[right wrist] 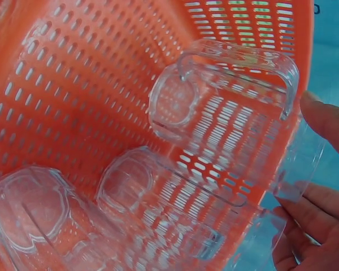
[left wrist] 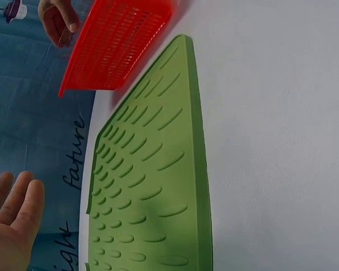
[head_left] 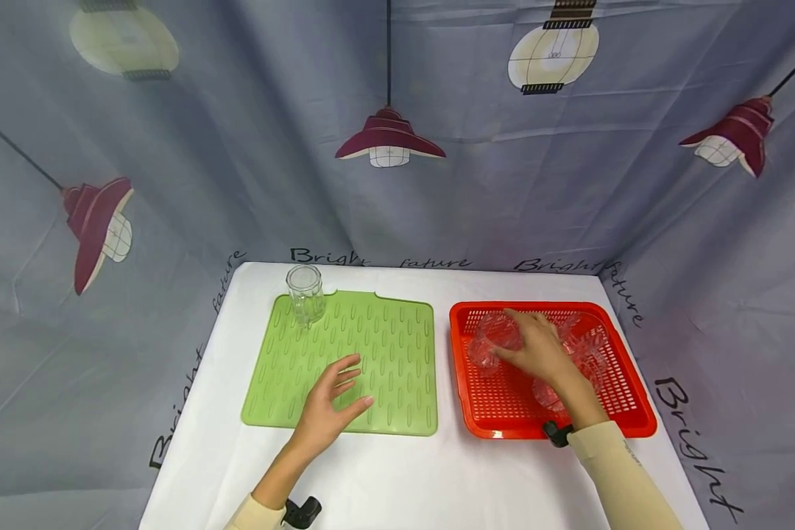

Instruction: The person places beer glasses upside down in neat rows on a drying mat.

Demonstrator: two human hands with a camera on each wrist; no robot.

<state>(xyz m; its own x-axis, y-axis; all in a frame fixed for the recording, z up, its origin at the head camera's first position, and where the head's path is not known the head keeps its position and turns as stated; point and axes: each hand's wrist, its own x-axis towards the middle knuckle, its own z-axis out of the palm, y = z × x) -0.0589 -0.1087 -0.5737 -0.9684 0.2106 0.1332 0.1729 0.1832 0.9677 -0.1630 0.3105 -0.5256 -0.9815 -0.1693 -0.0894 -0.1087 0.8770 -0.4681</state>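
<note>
Red perforated plastic formed the basket (head_left: 629, 412) that stood on the right half of the white table (head_left: 397, 478). From my remote station I counted several clear glass mugs lying on their sides inside it; the exact number could not be read from the head view, since the glass ran together and the arm covered part of it. The right wrist view showed three of them against the mesh floor: one mug with its handle uppermost (right wrist: 226, 90), a second below it (right wrist: 158, 203), and a third at the lower left corner (right wrist: 28, 209).

The right hand (head_left: 536, 350) lay inside the basket on the mugs at its far left. In the right wrist view its fingers (right wrist: 327, 121) were curled round the rim of a further clear mug (right wrist: 296, 169), thumb above and fingers beneath. I read this as a partial grip, the mug still low in the basket.

The green ribbed drying mat (head_left: 384, 353) lay just beside the basket, apart from it. One clear glass mug (head_left: 305, 293) stood upright at the mat's far left corner.

The left hand (head_left: 327, 408) rested over the mat's near edge, fingers straight and spread, holding nothing. The left wrist view confirmed the flat palm (left wrist: 11, 226).
</note>
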